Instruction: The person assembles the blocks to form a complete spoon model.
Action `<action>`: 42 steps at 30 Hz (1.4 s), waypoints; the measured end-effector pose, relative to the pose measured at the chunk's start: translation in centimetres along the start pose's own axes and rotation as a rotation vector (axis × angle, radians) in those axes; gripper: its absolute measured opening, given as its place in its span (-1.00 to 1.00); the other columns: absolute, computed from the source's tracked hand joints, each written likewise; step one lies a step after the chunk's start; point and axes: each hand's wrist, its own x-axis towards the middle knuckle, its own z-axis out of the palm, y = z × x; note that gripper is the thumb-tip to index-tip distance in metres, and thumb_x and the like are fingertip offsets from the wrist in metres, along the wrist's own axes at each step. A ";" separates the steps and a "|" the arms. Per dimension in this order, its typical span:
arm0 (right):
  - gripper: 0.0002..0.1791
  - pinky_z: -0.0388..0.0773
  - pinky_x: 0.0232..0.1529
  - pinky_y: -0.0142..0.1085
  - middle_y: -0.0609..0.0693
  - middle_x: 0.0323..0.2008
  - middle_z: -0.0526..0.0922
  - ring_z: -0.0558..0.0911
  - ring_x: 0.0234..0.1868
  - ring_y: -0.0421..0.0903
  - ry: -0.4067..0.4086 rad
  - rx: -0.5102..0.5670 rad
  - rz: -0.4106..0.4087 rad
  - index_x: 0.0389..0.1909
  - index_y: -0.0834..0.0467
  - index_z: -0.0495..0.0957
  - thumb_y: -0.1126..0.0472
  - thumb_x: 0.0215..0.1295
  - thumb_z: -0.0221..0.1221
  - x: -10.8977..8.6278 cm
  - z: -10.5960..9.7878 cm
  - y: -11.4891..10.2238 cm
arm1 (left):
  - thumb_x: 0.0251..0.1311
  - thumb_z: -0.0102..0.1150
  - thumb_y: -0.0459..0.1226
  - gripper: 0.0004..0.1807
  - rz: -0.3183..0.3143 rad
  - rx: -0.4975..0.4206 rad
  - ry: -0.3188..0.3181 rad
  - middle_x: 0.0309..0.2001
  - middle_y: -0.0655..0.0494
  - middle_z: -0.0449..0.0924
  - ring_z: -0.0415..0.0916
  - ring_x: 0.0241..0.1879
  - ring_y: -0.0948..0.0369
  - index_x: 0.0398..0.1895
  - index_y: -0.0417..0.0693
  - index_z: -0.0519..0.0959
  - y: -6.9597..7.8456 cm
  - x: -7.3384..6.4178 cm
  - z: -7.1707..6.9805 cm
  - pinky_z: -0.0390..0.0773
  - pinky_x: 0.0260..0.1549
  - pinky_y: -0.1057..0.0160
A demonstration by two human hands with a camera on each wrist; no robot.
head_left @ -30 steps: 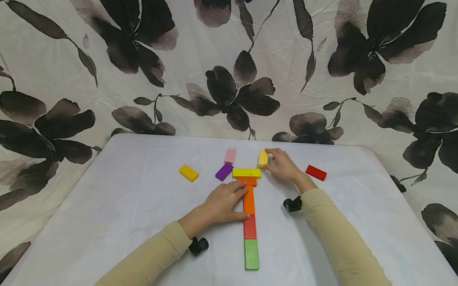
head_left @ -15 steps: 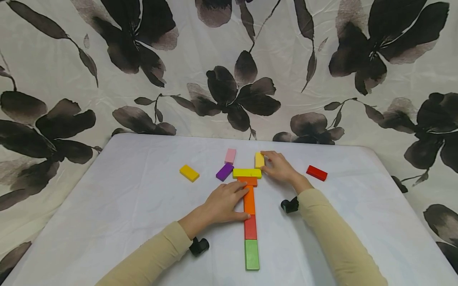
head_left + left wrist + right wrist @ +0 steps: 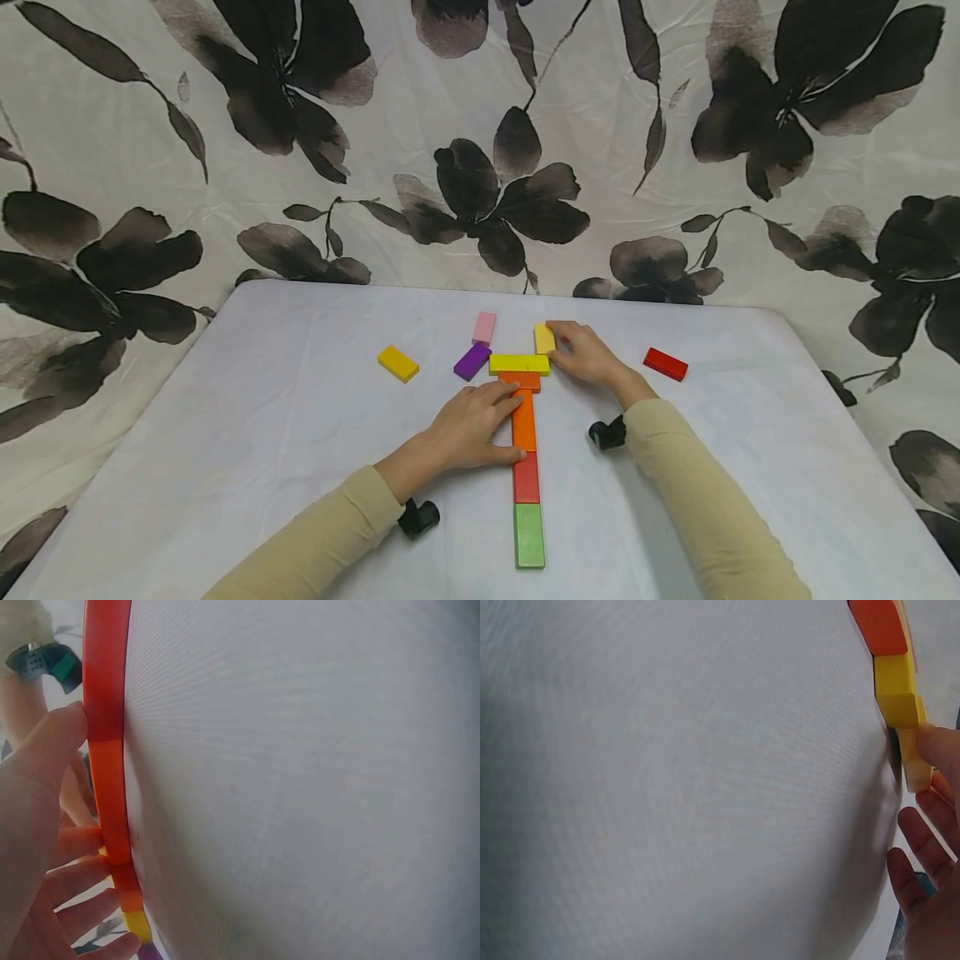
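My right hand [image 3: 585, 354] pinches a light yellow block [image 3: 544, 339] between thumb and index finger. The block stands against the far side of a crosswise yellow block [image 3: 519, 363], at its right end. The right wrist view shows my thumb on the light yellow block [image 3: 913, 757]. My left hand [image 3: 465, 425] rests with spread fingers along the left of a row of blocks, thumb by the joint of the red block [image 3: 527, 479] and the long orange block [image 3: 524, 425], fingertips on the short orange block [image 3: 528, 382]. A green block [image 3: 528, 536] ends the row nearest me.
Left of the crosswise block lie a purple block [image 3: 472, 362] and a pink block [image 3: 483, 327], close together. Farther out are a yellow block [image 3: 398, 364] at left and a red block [image 3: 665, 364] at right. All lie on a white-covered table [image 3: 300, 375] before a floral cloth.
My right hand has slid the light yellow block left and slightly nearer, up to the crosswise yellow block. The left hand has stayed in place.
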 end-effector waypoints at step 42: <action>-0.38 0.23 0.26 -0.02 0.22 0.25 0.30 0.38 0.18 0.11 -0.070 -0.001 0.008 0.34 0.25 0.14 0.17 0.30 0.05 0.3 -0.3 0.5 | 0.06 0.17 0.08 -0.34 -0.007 -0.133 0.031 0.19 0.06 0.41 0.33 0.18 0.12 0.20 -0.05 0.43 -0.5 0.7 -0.7 0.33 0.17 0.08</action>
